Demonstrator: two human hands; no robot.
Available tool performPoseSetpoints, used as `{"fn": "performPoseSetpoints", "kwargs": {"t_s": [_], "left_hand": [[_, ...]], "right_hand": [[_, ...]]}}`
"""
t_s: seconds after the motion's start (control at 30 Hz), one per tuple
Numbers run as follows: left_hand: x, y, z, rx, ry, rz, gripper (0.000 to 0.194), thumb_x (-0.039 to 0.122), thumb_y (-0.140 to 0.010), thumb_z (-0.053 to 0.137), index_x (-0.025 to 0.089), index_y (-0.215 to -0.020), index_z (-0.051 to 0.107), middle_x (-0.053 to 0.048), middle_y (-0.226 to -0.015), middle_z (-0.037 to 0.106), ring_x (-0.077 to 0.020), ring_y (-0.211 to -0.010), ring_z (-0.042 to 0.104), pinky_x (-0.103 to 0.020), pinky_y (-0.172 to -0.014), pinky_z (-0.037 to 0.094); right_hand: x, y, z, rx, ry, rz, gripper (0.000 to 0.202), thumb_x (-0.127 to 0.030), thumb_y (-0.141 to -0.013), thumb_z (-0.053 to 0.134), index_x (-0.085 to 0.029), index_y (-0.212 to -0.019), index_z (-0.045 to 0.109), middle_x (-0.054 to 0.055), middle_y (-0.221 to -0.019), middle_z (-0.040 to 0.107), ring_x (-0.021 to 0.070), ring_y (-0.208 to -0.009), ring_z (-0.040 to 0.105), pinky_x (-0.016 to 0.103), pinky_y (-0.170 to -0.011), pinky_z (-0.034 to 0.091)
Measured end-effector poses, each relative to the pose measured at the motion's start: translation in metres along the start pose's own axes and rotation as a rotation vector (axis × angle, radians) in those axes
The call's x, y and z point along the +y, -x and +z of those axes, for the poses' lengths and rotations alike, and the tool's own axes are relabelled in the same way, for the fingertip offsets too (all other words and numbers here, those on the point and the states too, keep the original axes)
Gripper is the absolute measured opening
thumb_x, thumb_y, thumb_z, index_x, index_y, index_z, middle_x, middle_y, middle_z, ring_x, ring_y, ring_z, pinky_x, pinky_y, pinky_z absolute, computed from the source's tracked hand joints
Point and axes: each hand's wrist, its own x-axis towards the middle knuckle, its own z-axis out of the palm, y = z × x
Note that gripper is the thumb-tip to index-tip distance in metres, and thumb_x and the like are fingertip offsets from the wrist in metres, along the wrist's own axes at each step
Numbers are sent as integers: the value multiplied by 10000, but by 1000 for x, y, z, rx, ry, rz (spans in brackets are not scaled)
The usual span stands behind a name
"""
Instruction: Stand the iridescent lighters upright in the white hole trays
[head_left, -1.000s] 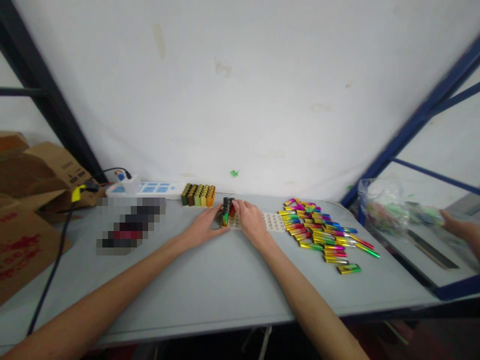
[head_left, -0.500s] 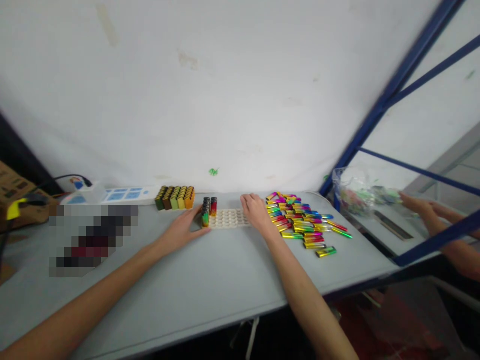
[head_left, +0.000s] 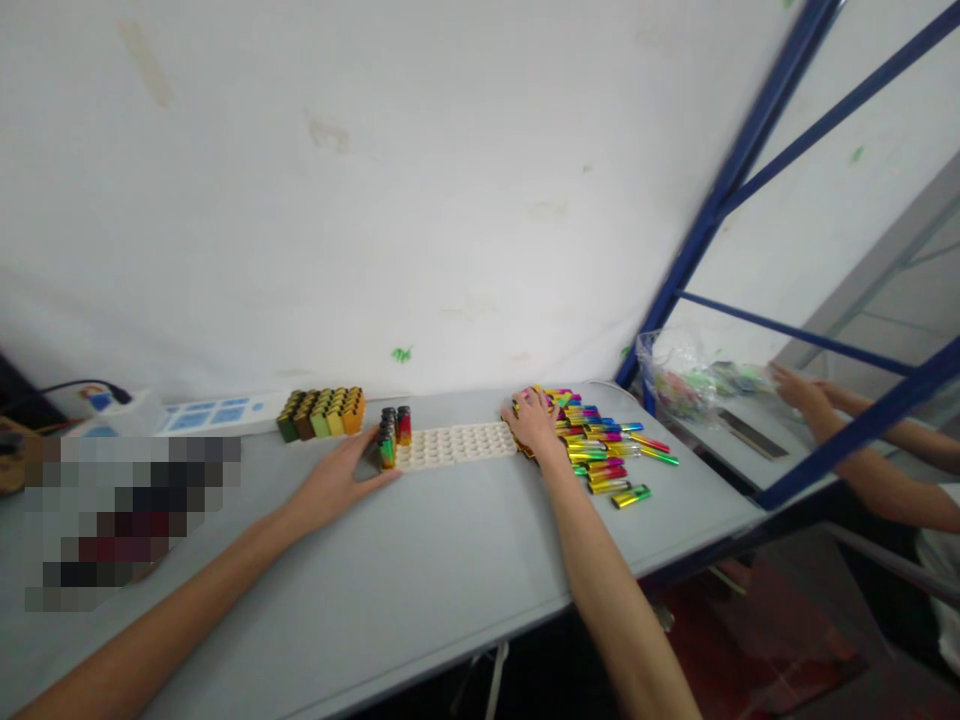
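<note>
A white tray with rows of holes [head_left: 457, 445] lies on the grey table. Several coloured lighters [head_left: 387, 440] stand upright at its left end, one of them red [head_left: 404, 426]. My left hand [head_left: 337, 480] rests beside them, thumb and fingers spread around the tray's left end, holding nothing. My right hand [head_left: 534, 425] is over the left edge of a loose pile of shiny, multicoloured lighters [head_left: 600, 440], just past the tray's right end. Its fingers are bent down onto the pile; whether they grip a lighter is hidden.
A block of upright lighters [head_left: 321, 412] and a white power strip [head_left: 217, 412] are at the back left. A blue metal frame [head_left: 697, 225] rises at the right. Beyond it are a plastic bag [head_left: 679, 375] and another person's hands [head_left: 806, 395].
My right hand has moved right, from the tray's right part onto the lighter pile. My left hand stays beside the standing lighters. The camera view has shifted slightly.
</note>
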Motion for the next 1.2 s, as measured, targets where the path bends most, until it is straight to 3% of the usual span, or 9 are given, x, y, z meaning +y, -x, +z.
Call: {"fn": "performPoseSetpoints", "kwargs": {"t_s": [0.1,0.23,0.37,0.5,0.63,0.83,1.03,1.2], "left_hand": [[-4,0,2,-5,-14,-7,916,773,-800,568,121,-1438,482,-190,-1468,581,-407,-1330,569,-537,-1152,422],[-9,0,5,5,-31,0,848,715,-817,583,127,-1422,497,-180,-1445,601,-408,-1311,581,-542,-1136,435],[-10,-1,6,5,-26,7,865,745,-815,573,136,-1423,494,-177,-1457,593,-393,-1324,573,-532,-1153,420],[-10,-1,6,10,-15,11,886,791,-792,570,144,-1394,516,-185,-1452,594,-404,-1319,576,-551,-1142,428],[-9,-1,6,16,-33,13,833,734,-809,577,141,-1392,519,-179,-1425,615,-410,-1293,594,-541,-1120,450],[-6,-2,4,19,-25,1,831,708,-793,606,133,-1388,528,-178,-1406,629,-405,-1279,608,-518,-1116,464],[-1,-1,1,16,6,16,856,744,-789,608,150,-1397,517,-191,-1450,599,-400,-1322,584,-530,-1148,434],[-1,1,1,9,19,29,845,716,-820,599,124,-1414,501,-203,-1468,580,-390,-1347,565,-529,-1168,412]], "right_hand": [[0,-1,-2,-50,-22,10,454,-463,-1041,431,-240,-1409,576,152,-1496,530,334,-1419,401,702,-1177,160],[-2,-1,-5,-45,-1,44,481,-473,-1034,448,-182,-1390,589,208,-1454,546,369,-1380,444,668,-1157,229],[-3,-2,-4,20,7,40,475,-478,-1047,423,-198,-1389,597,201,-1507,492,359,-1408,415,612,-1166,258],[-1,-7,-2,-14,12,-24,455,-477,-1066,378,-259,-1402,594,131,-1587,431,350,-1490,304,653,-1188,207],[0,-10,0,-59,12,-22,468,-478,-1079,323,-254,-1316,659,131,-1538,500,345,-1436,403,676,-1180,202],[1,-15,5,83,1,59,447,-393,-1049,432,-117,-1323,651,252,-1346,626,344,-1297,545,519,-1112,375],[6,-23,6,163,-67,27,304,-285,-1033,475,-131,-1079,733,213,-1118,713,288,-1145,635,407,-1018,450],[2,-29,-1,227,-203,-131,219,-178,-987,487,-170,-1100,674,124,-1092,731,225,-1045,675,338,-963,491]]}}
